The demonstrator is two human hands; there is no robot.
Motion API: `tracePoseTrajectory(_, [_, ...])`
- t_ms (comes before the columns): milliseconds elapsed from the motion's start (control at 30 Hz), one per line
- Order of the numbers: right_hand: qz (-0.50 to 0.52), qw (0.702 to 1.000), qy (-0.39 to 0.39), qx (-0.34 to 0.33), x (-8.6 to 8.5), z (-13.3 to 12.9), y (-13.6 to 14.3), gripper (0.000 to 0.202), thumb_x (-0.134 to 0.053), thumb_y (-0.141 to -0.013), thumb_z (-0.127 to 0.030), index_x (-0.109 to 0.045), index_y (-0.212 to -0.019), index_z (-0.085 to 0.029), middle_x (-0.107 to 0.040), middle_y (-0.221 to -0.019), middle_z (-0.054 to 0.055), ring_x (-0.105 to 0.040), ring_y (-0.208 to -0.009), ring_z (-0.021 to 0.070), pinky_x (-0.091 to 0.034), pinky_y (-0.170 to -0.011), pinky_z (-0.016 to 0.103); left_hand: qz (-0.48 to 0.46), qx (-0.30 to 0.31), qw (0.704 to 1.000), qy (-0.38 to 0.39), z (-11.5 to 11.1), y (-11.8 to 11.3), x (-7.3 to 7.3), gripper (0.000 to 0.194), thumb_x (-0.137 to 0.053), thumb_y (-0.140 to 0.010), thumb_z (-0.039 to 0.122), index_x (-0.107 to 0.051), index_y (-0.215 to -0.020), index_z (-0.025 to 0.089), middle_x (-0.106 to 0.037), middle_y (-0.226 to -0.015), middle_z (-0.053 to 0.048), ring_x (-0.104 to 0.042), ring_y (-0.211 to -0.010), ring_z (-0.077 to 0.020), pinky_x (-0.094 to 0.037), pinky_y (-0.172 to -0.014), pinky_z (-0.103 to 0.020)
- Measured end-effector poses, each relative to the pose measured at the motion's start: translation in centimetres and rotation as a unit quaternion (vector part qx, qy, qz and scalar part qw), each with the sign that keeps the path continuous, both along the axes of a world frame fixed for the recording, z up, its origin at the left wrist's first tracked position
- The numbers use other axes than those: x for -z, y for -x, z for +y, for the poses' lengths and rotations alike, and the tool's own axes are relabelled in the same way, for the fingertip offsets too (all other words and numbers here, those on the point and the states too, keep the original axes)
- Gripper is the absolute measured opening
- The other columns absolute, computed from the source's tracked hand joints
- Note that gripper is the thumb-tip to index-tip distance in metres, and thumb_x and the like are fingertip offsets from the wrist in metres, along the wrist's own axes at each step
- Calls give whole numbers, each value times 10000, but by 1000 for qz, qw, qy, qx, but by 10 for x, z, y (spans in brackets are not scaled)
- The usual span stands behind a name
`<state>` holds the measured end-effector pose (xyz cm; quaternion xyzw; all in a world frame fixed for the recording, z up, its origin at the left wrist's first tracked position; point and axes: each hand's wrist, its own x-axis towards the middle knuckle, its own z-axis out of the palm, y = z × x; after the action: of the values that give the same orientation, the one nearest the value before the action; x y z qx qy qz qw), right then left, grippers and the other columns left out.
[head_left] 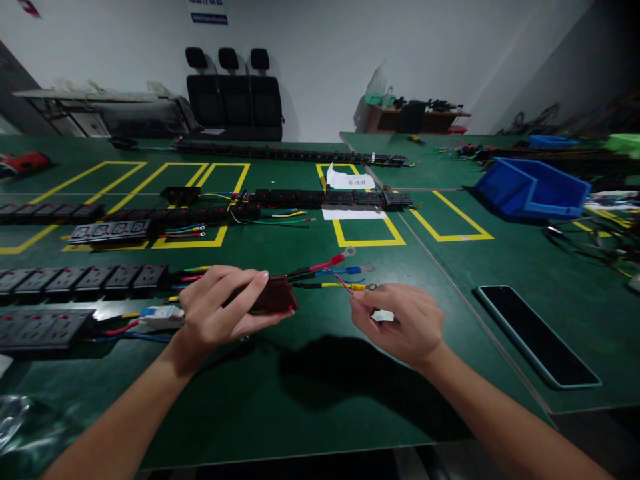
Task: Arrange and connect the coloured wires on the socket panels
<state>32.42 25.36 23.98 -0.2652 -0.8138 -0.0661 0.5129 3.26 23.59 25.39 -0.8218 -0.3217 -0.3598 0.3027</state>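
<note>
My left hand (225, 303) is closed around a dark reddish-brown block (273, 295), held above the green table (320, 400). Red, blue and yellow wires with ring terminals stick out to the right of the block; the red terminal (343, 257) and blue terminal (356, 270) hang free. My right hand (400, 320) pinches a thin pink wire (345, 284) near its end, just beside the yellow terminal (359, 287). Whether its fingers also touch that terminal is unclear. Black socket strips (85, 283) lie to the left of my left hand, one with a blue-and-white connector (161, 315) on its wires.
A phone (537, 337) lies at the right, with a blue bin (535, 189) behind it. More socket strips (290, 197) cross the table farther back, near white paper (350, 180) and yellow tape outlines (373, 243). Black seats (235, 103) stand by the wall.
</note>
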Motion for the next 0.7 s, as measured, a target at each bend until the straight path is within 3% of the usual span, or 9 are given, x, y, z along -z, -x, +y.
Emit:
tracePoseTrajectory(267, [-23,999,-40,12,2,1,1,147,-704,-877,-104,-643,-876,-238,-652,-559,-54,-579,-451,100,-453,-508,241,-6,9,1000,9,2,1,1,614,-881,-773,457,-607,-1266,212,-751,-951,-75,-702,-780,-223,-585,-669,-339])
tracePoseTrajectory(700, [-61,998,-11,0,10,1,5,178,-681,-912,-114,-651,-779,-231,-600,-512,-73,-485,-408,72,-375,-479,252,-2,6,1000,13,6,-2,2,556,-848,-800,485,-630,-1215,186,-751,-913,-80,-698,-764,-228,-580,-661,-335])
